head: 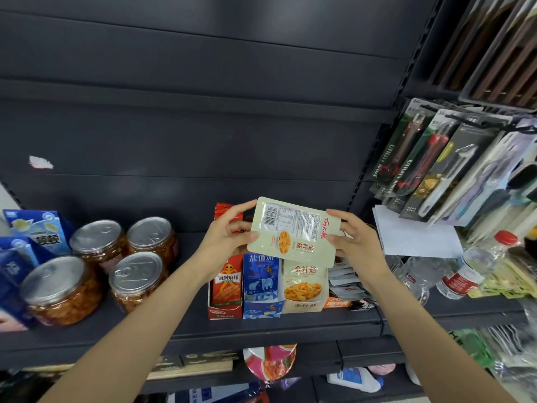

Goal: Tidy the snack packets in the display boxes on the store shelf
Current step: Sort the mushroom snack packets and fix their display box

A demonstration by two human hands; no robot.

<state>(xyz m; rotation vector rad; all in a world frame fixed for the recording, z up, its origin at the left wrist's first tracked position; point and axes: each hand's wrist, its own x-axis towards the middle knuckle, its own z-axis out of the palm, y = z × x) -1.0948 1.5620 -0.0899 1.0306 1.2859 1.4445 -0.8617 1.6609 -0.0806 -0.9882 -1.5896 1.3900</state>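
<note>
A cream snack packet (293,232) with a barcode and an orange food picture is held up, upside down, above the display boxes. My left hand (229,237) pinches its left edge and my right hand (353,238) grips its right edge. Below stand three display boxes on the dark shelf (261,330): a red one (226,289), a blue one (261,286) and a cream one (303,286) printed like the held packet. To their right lies a loose heap of grey and white packets (347,282).
Several foil-lidded jars (136,274) and blue cartons (35,231) stand at the left. Clear bottles (476,263), white paper (415,234) and hanging knife packs (430,158) crowd the right. More goods sit on the lower shelf (270,362).
</note>
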